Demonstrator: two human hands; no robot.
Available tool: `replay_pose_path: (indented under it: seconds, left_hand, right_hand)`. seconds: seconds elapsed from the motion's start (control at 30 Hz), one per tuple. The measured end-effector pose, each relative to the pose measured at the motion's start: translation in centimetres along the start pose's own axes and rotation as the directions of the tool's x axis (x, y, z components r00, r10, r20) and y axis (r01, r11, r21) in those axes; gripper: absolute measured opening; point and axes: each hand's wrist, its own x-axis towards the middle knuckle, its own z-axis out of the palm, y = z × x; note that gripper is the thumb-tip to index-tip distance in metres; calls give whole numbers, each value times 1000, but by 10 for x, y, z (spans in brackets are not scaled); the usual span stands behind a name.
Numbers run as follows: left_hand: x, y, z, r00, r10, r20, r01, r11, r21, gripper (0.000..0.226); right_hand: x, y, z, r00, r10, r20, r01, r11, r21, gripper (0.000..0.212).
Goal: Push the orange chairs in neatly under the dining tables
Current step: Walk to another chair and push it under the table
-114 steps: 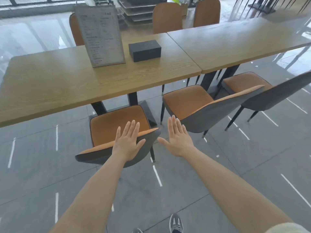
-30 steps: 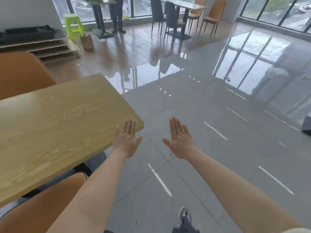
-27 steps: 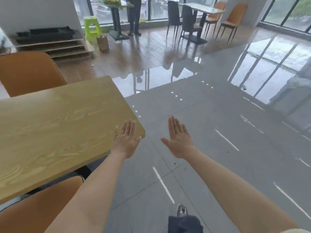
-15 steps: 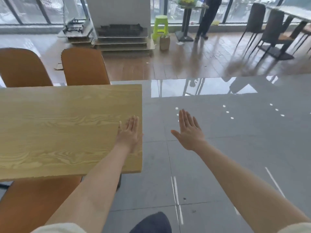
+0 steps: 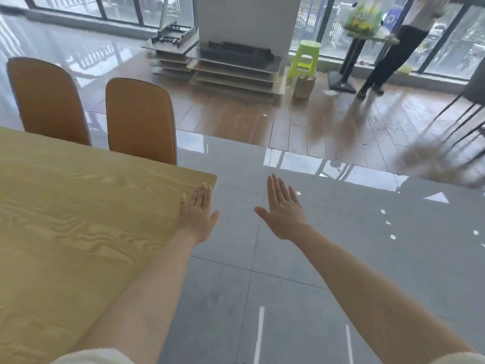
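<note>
The wooden dining table (image 5: 78, 219) fills the left of the head view, its end edge near the middle. Two orange chairs stand on its far side, backs upright against the far edge: one (image 5: 140, 120) near the table's corner, the other (image 5: 47, 101) further left. My left hand (image 5: 198, 216) is flat with straight fingers above the table's end edge, holding nothing. My right hand (image 5: 282, 210) is held out flat over the grey floor, empty. Neither hand touches a chair.
Grey tiled floor (image 5: 341, 258) lies to the right of the table. Further off are stacked trays (image 5: 231, 67) by a white pillar, a green stool (image 5: 305, 59), a person (image 5: 393, 48) at a stand table, and dark chair legs (image 5: 459, 127) at the right edge.
My view has swung left round the table's end; the two far-side orange chairs now show more fully. The near-side chair has left the view. Both hands stay flat and empty.
</note>
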Motion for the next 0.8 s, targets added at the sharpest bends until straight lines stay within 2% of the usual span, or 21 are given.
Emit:
replay_pose_path:
  seconds: [0.17, 0.33, 0.57, 0.8]
  left_hand:
    - [78, 12, -9, 988, -148, -47, 148, 989, -1, 63]
    - [146, 25, -8, 940, -331, -80, 333, 943, 20, 63]
    - [240, 43, -48, 819, -553, -156, 568, 820, 72, 63]
    - [318, 0, -66, 693, -705, -151, 719, 693, 63, 65]
  right_hand:
    - [97, 47, -14, 993, -114, 12, 114, 993, -25, 74]
    - [196, 80, -30, 960, -281, 14, 281, 959, -23, 74]
    - [338, 102, -82, 855, -518, 26, 519, 851, -87, 73]
    - [470, 74, -93, 760, -645, 81, 650, 755, -89, 73]
